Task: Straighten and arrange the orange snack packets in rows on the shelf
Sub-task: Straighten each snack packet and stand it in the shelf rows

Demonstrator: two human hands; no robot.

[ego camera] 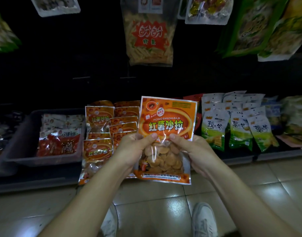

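The low shelf (239, 160) carries 2 rough rows of orange snack packets (99, 120) left of centre. In front of them the held packet (167, 120) stands upright, pinched at mid-height by the left hand (133, 149) and right hand (193, 151). It looks light, crinkly and slick, with brittle chips inside, so the flat side seals are probably the safest grip.

Centre frame, the left hand (132, 147) and right hand (189, 149) pinch one orange snack packet (165, 134) upright — thumbs on its front. Left of it, more orange packets (102, 134) lie in overlapping rows on the dark shelf (35, 182).
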